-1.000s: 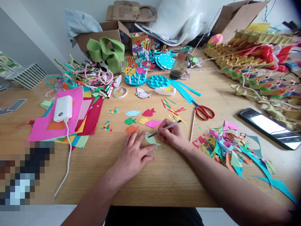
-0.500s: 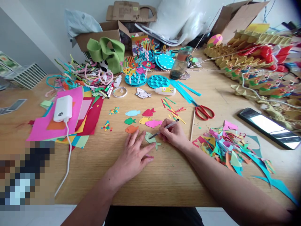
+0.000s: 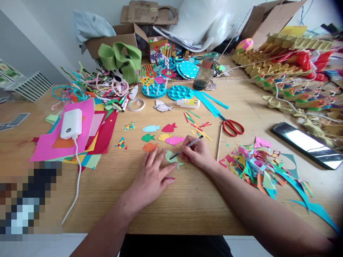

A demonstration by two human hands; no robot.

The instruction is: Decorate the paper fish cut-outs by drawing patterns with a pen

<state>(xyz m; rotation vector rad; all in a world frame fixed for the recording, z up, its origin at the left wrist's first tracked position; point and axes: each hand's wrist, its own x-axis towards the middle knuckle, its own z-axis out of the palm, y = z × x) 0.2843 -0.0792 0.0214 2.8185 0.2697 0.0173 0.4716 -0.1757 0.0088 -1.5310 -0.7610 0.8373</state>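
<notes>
My right hand [image 3: 197, 152] is closed around a slim pen [image 3: 184, 148], its tip touching a pale green paper fish [image 3: 171, 159]. Spread flat beside that fish, my left hand [image 3: 154, 169] has its fingertips at the fish's left edge. A bit of purplish paper [image 3: 170, 177] shows from under the left hand. Just beyond my fingers lie an orange paper fish [image 3: 150, 146], a green one [image 3: 148, 137], a light blue one [image 3: 150, 128], a red one [image 3: 169, 127], a yellow one [image 3: 164, 137] and a pink one [image 3: 175, 140].
Red-handled scissors [image 3: 233, 127], a wooden stick [image 3: 219, 142] and a heap of paper scraps [image 3: 257, 167] lie to the right, near a phone [image 3: 308, 144]. Left are coloured sheets [image 3: 48, 146] under a white power bank [image 3: 71, 123]. A glue bottle [image 3: 189, 103] lies behind the fish.
Almost nothing differs. The pen's upper end has tipped very slightly to the left, with its tip still on the pale green fish; my left hand has stayed in place.
</notes>
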